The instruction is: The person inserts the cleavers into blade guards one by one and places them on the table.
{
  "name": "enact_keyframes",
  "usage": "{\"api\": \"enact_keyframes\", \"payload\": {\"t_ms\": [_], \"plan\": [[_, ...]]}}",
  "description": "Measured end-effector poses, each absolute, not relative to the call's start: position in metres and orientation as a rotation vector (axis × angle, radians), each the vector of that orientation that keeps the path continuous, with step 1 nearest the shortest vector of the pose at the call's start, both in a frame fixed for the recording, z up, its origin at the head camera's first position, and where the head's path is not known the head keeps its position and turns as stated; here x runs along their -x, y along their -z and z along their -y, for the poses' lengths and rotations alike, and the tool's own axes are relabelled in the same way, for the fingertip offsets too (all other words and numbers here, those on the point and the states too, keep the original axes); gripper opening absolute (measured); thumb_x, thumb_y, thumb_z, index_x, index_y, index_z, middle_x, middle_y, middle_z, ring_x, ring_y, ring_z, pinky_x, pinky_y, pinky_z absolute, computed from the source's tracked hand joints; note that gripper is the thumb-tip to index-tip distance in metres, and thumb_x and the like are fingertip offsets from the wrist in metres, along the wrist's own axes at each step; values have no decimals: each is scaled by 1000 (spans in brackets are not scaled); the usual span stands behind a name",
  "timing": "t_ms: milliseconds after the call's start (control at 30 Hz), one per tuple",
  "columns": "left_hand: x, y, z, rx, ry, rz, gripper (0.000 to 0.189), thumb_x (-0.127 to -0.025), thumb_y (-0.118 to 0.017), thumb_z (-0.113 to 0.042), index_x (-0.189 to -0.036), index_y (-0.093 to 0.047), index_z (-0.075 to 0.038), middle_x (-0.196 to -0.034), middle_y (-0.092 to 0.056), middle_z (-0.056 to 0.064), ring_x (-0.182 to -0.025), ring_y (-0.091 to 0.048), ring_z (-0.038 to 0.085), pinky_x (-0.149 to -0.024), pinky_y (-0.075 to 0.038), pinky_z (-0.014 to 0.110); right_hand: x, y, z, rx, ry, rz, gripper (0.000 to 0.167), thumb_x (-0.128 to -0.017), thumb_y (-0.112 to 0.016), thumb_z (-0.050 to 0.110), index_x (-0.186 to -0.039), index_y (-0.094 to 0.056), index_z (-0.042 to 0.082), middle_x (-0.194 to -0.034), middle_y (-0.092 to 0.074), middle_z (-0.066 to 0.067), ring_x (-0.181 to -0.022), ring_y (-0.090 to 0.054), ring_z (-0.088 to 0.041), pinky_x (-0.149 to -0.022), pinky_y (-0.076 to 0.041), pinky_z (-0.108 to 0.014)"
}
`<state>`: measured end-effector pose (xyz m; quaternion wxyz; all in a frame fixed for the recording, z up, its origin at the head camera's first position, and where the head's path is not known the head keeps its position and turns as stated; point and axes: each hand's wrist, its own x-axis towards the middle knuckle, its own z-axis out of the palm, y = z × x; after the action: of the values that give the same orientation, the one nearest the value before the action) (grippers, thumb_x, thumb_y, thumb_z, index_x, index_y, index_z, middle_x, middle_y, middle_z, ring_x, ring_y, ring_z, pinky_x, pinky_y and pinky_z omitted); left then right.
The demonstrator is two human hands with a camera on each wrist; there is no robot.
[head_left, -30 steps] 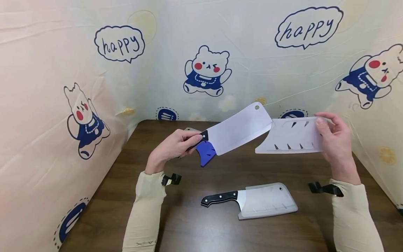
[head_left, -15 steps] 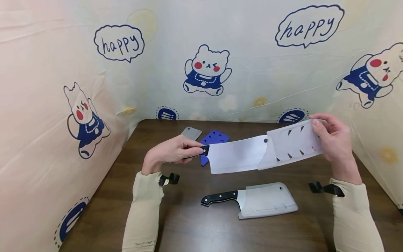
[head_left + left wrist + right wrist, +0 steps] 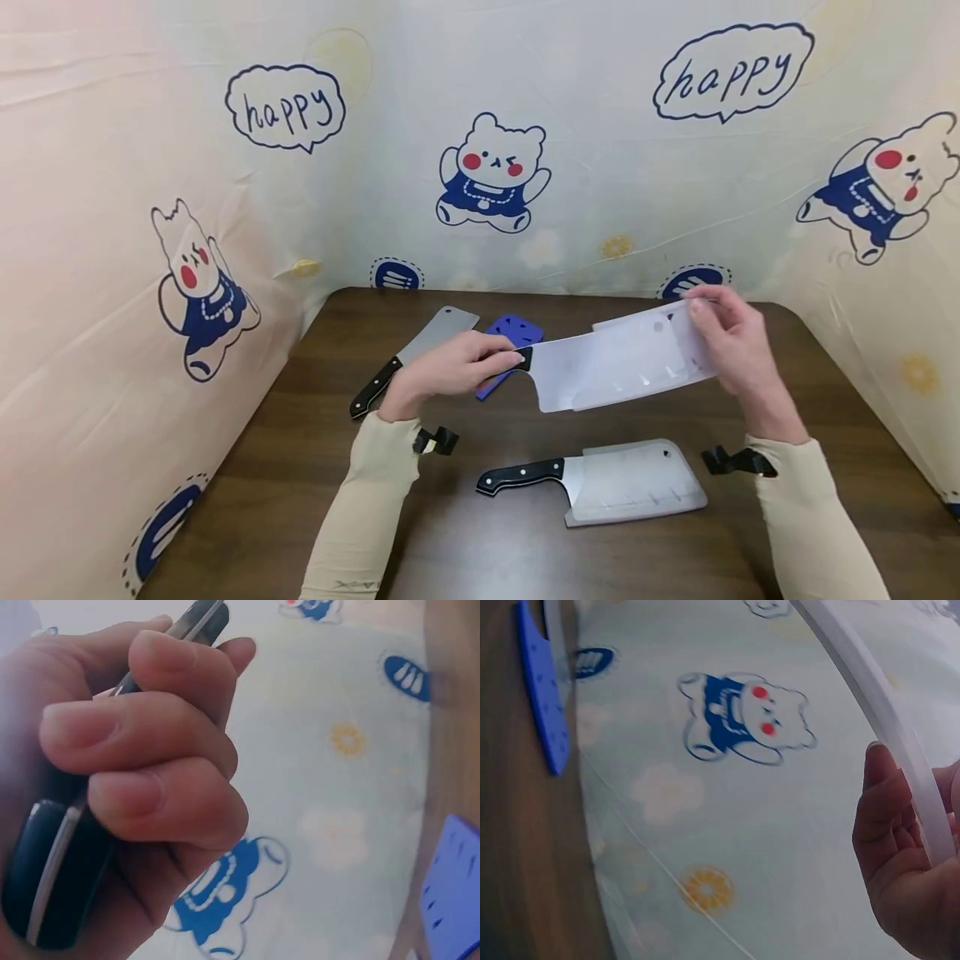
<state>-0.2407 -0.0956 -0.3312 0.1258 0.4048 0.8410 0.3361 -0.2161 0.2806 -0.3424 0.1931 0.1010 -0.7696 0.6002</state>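
My left hand grips the black riveted handle of a cleaver above the table. In the left wrist view, several fingers curl round the handle. My right hand pinches the far end of a whitish translucent blade guard. The guard covers most of the blade, with a strip near the handle still bare. In the right wrist view the guard shows edge-on between thumb and fingers. Below them, a second cleaver lies on the table in its own translucent guard.
A third cleaver lies bare at the back left, its handle toward the left hand's wrist. Beside it is a blue blade guard, partly behind the left hand. Printed cloth surrounds the wooden table at the back and sides.
The blade has slid from the guard's mouth deep into it. The right hand with the guard has moved left, the left hand with the cleaver right, uncovering the third cleaver.
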Motion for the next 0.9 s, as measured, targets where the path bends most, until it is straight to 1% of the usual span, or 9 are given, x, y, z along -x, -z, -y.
{"api": "enact_keyframes", "payload": {"t_ms": [100, 200, 300, 500, 633, 700, 767, 833, 900], "plan": [[240, 335, 86, -1184, -964, -2463, 27, -104, -48, -31, -84, -58, -16, -59, -50, -4, -55, -50, 13, -58, -40, 26, 216, 352, -262, -296, -1643, 2227, 25, -102, -51, 21, -120, -57, 5, -99, -64, 13, -74, -61, -6, -54, -53, -27], [241, 338, 83, -1179, -954, -2483, 27, -104, -48, -30, -83, -57, -15, -59, -50, -4, -55, -51, 13, -59, -42, 26, 216, 361, -249, -303, -1567, 2310, 30, -104, -47, 27, -126, -52, 6, -104, -60, 11, -82, -61, -8, -60, -55, -29], [240, 340, 85, -1141, -971, -2482, 27, -104, -49, -28, -82, -57, -14, -59, -50, -2, -54, -51, 14, -57, -42, 26, 216, 366, -244, -317, -1499, 2352, 31, -105, -43, 28, -128, -50, 8, -111, -57, 4, -88, -60, -11, -66, -56, -29], [237, 346, 91, -1051, -985, -2441, 27, -103, -49, -35, -87, -58, -16, -62, -56, 0, -47, -48, 15, -50, -44, 29, 219, 367, -247, -349, -1452, 2466, 32, -105, -42, 32, -127, -52, 11, -114, -58, -12, -86, -61, -15, -64, -56, -32], [237, 355, 94, -1017, -955, -2409, 24, -101, -53, -37, -99, -61, -14, -68, -61, 6, -48, -49, 13, -53, -46, 28, 220, 372, -254, -375, -1449, 2591, 33, -105, -44, 34, -128, -52, 12, -114, -60, -18, -83, -62, -18, -63, -56, -34], [238, 359, 96, -996, -937, -2392, 25, -100, -56, -36, -108, -62, -13, -73, -65, 11, -51, -53, 14, -55, -46, 28, 221, 376, -259, -383, -1444, 2640, 34, -104, -45, 34, -128, -52, 11, -113, -61, -20, -82, -63, -18, -63, -56, -34], [241, 363, 98, -977, -916, -2390, 28, -99, -59, -34, -116, -61, -12, -79, -69, 14, -57, -60, 20, -57, -47, 27, 223, 381, -264, -387, -1442, 2672, 35, -104, -45, 34, -128, -53, 10, -111, -62, -21, -81, -63, -18, -63, -56, -35], [244, 367, 99, -958, -898, -2398, 30, -98, -60, -31, -121, -60, -11, -83, -71, 15, -66, -66, 26, -58, -46, 26, 226, 385, -269, -382, -1437, 2697, 36, -104, -45, 34, -129, -53, 10, -111, -63, -21, -81, -63, -16, -63, -56, -35], [248, 371, 101, -939, -883, -2407, 31, -99, -59, -28, -125, -58, -11, -85, -71, 13, -74, -68, 31, -58, -46, 26, 231, 388, -275, -378, -1440, 2720, 36, -104, -45, 35, -129, -52, 9, -111, -63, -21, -81, -63, -17, -64, -55, -34]]}}
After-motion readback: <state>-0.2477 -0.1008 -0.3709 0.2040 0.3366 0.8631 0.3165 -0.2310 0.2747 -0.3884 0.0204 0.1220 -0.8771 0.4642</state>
